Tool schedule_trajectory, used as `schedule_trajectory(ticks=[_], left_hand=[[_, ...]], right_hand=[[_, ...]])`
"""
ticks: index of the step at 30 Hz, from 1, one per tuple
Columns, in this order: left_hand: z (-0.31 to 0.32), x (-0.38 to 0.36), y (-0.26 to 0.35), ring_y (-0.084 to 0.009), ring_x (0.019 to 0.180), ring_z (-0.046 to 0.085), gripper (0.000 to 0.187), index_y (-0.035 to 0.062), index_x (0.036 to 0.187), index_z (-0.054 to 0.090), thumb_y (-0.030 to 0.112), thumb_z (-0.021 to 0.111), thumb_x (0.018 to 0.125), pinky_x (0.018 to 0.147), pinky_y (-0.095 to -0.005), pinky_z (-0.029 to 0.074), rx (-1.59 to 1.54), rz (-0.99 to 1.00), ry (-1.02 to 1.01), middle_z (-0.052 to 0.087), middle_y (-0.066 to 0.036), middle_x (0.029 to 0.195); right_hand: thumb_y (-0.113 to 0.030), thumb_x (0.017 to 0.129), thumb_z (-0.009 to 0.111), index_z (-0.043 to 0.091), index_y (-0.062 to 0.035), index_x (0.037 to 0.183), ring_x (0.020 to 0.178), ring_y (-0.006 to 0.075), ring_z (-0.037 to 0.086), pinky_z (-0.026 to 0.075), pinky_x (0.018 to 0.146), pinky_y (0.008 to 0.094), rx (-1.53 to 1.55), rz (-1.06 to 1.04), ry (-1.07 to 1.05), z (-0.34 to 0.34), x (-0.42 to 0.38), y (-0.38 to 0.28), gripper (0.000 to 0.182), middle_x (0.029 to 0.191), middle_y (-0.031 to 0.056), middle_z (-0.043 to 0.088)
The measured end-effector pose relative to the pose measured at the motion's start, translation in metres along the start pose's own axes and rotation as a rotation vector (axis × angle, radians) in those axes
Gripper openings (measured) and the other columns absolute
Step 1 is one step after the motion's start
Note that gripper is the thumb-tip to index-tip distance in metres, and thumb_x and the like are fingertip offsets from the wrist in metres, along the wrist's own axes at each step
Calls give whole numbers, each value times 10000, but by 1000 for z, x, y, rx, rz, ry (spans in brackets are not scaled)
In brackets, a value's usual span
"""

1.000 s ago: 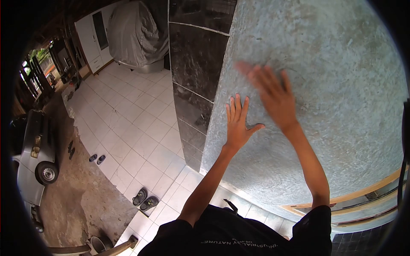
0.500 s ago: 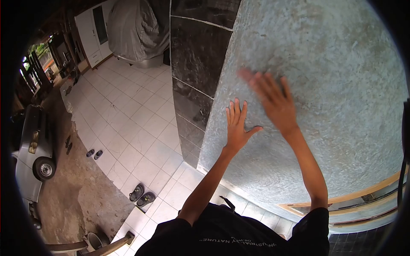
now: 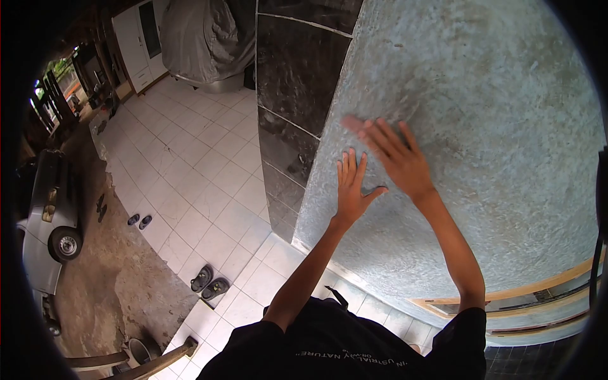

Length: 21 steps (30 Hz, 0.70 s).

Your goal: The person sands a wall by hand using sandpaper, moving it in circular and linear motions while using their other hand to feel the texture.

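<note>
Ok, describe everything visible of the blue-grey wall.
The wall is mottled blue-grey and rough, like plaster, with darker smudges near the right hand. It stands upright, meeting a black-tiled strip along its left edge and pale floor tiles below, with a wood-framed opening at lower right. The left hand appears to rest open against it; whether the right touches is unclear.

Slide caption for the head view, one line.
Left hand and right hand at a mottled grey wall, backs toward the camera, beside dark tiles.

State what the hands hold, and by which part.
The left hand holds nothing visible. A reddish blur shows beside the right hand's fingers; whether that is a held thing cannot be told.
</note>
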<state>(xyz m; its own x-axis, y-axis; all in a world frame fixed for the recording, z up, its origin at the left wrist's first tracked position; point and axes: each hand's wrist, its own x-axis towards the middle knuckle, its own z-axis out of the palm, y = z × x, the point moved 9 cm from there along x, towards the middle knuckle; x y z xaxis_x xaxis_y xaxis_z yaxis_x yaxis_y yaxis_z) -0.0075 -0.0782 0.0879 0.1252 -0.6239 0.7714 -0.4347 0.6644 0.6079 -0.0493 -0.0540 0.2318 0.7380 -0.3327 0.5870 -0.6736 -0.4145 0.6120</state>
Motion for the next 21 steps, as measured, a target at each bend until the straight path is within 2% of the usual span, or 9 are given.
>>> schedule_trajectory(ticks=[1,5,7,10,11,13,16,20,21], left_hand=[[1,-3,-2,-441,1421,121,965,38,1474,268,494,720,753,1121,-582,100,3,-9,5,143,-251,1541],[0,-8,-6,-447,1417,130,957,36,1468,285,483,729,748,1121,-581,106,-13,2,26,155,-257,1536],[1,-10,-7,-449,1416,135,954,34,1465,291,475,736,745,1120,-579,114,-17,-15,6,159,-260,1534],[1,-14,-10,-444,1417,137,951,35,1464,292,468,740,745,1121,-576,118,-17,-11,3,159,-258,1535],[0,-16,-12,-444,1417,137,951,35,1464,292,468,740,745,1121,-576,118,-16,-11,4,159,-258,1535],[2,-19,-15,-439,1418,140,951,43,1468,287,458,744,744,1122,-573,122,-8,-23,-27,156,-255,1537],[1,-21,-16,-438,1417,146,957,55,1473,281,450,751,739,1124,-570,125,-3,-26,-37,153,-251,1538],[-1,-23,-18,-437,1417,146,974,63,1479,269,446,759,729,1126,-568,127,9,-47,-62,152,-249,1539],[0,-24,-19,-432,1424,120,1005,61,1487,234,449,764,727,1130,-564,109,13,-51,-77,117,-257,1542]], right_hand=[[-54,825,563,420,-182,1420,1315,160,444,302,1109,453,25,-101,-59,8,-3,-13,625,1469,8,423],[-54,830,564,425,-177,1415,1319,161,438,301,1112,448,47,-17,-41,-7,9,14,613,1472,8,419],[-64,834,566,418,-174,1418,1331,159,421,296,1121,442,-71,221,206,-38,15,45,612,1483,5,400],[-59,841,560,426,-174,1414,1323,161,435,309,1109,439,-53,316,298,-45,13,46,599,1463,2,431],[-59,841,560,426,-174,1414,1323,161,435,309,1109,439,-51,316,298,-40,9,41,599,1463,2,431],[-37,842,549,453,-170,1397,1301,171,466,321,1092,439,61,79,54,-2,1,5,579,1424,2,484],[-24,841,544,453,-174,1399,1292,181,478,323,1087,438,107,-52,-37,13,-5,-18,585,1405,3,507],[-32,845,539,415,-183,1423,1307,182,460,310,1101,436,-15,100,97,-20,14,28,610,1422,5,487],[-36,849,533,417,-186,1422,1309,180,458,309,1102,436,-31,196,218,-36,18,41,603,1423,8,486]])
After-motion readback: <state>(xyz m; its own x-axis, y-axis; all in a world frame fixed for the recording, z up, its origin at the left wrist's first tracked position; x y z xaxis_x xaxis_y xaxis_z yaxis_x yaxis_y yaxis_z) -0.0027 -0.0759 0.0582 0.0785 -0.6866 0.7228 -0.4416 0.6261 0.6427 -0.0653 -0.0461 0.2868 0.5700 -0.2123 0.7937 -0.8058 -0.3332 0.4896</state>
